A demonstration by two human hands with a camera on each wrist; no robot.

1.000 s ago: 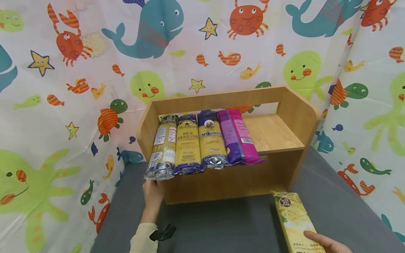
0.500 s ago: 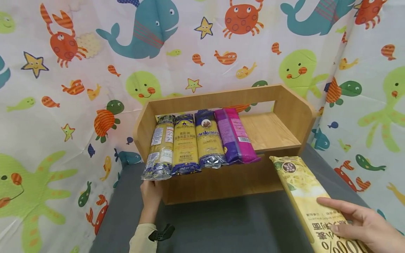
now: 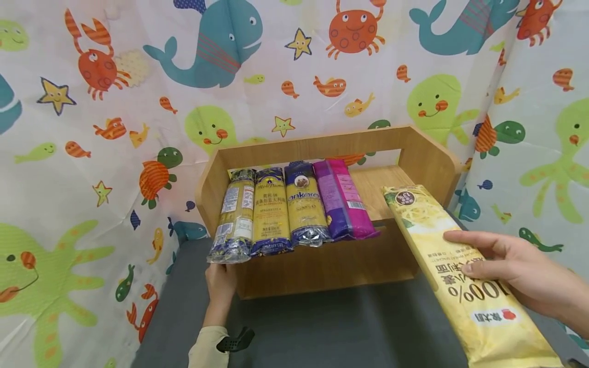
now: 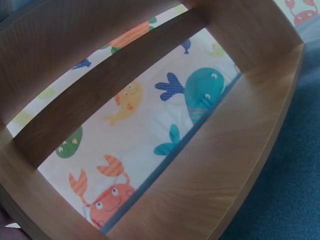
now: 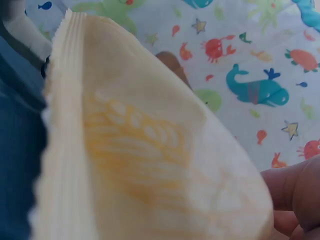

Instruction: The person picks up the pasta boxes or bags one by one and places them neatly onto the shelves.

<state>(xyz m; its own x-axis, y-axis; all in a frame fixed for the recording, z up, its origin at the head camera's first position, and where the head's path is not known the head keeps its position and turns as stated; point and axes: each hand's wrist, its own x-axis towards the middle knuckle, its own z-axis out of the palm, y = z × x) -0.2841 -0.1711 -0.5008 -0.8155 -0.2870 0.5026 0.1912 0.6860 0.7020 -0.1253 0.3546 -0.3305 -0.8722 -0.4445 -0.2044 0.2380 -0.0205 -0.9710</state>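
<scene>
A yellow pack of spaghetti (image 3: 442, 255) is tilted in front of the shelf's right part, its top end overlapping the upper board in the head view. My right hand (image 3: 515, 271) grips its right edge, thumb and index finger on the front. In the right wrist view, the crimped end of the spaghetti pack (image 5: 135, 135) fills much of the picture. My left hand (image 3: 222, 281) holds the wooden shelf (image 3: 322, 271) at its lower left side; its fingertips are hidden beneath the leftmost pack. Part of that hand (image 4: 7, 227) shows at the left wrist view's corner.
On the upper board lie a clear-wrapped pasta pack (image 3: 235, 214), a yellow-and-blue spaghetti pack (image 3: 270, 214), an Ankara pack (image 3: 306, 204) and a purple-pink pack (image 3: 344, 199), ends overhanging the front. Bare board (image 3: 372, 186) lies to their right. A sea-animal curtain (image 3: 285, 92) hangs behind the grey table (image 3: 322, 327).
My right hand has raised the spaghetti pack from the table at lower right, up and toward the shelf's right part. The left hand stays at the shelf's side.
</scene>
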